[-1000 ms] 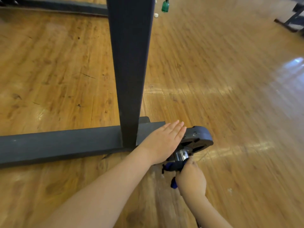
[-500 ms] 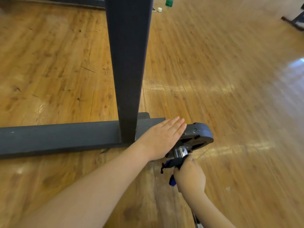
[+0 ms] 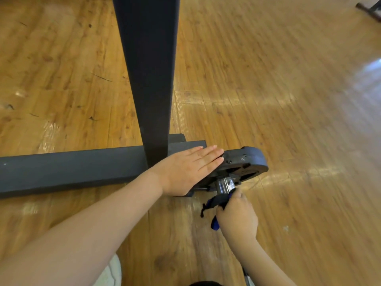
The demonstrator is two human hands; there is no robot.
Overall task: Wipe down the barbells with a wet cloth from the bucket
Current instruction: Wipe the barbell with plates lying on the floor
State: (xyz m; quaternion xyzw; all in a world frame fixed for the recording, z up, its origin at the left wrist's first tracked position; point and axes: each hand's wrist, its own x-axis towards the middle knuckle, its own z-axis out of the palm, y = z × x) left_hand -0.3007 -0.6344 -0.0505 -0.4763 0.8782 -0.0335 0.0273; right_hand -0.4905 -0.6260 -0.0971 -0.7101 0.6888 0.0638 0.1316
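1. In the lower centre of the frame, the barbell (image 3: 225, 185) is lying low over the wooden floor (image 3: 288, 100), and I am seeing its chrome sleeve running into a dark weight plate (image 3: 247, 162) at its far end.
2. My right hand (image 3: 237, 215) is wrapping curled fingers around a dark blue cloth (image 3: 216, 202), bunching it onto the sleeve just short of the plate, with loose ends dangling below.
3. My left hand (image 3: 189, 172) is lying flat on the plate's near face, fingers straight and together, steadying it.
4. I am judging the bar heavy, stiff and prone to rolling, its chrome slick once wet; bracing the plate seems wiser than lifting. The cloth is looking soft and limp, best gripped bunched.
5. A dark steel post (image 3: 148, 69) is rising behind the hands from a floor rail (image 3: 72, 168) crossing the left of the frame.
6. The bucket is not showing anywhere in view.
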